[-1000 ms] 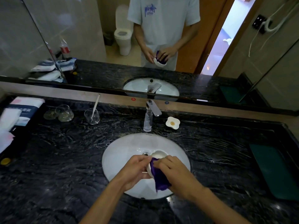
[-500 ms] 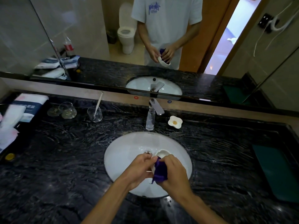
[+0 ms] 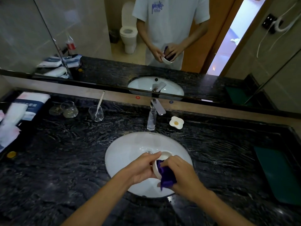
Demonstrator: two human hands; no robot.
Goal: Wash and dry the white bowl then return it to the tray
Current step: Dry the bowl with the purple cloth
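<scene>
Over the oval white ceramic sink, the left hand has its grip curled round the outer wall of the small white round bowl, which is tilted with its mouth toward the right. The right hand has its grip closed on a crumpled purple cloth pushed into the bowl's mouth. The bowl is held above the sink, clear of the basin. Left of the sink on the black veined stone bench lie folded white towels, then clear glass tumblers. Behind the sink stands a chrome tap; just right of it, a white flower-shaped dish. Far right of the sink lies a flat dark green tray. A wide wall mirror backs the bench.
</scene>
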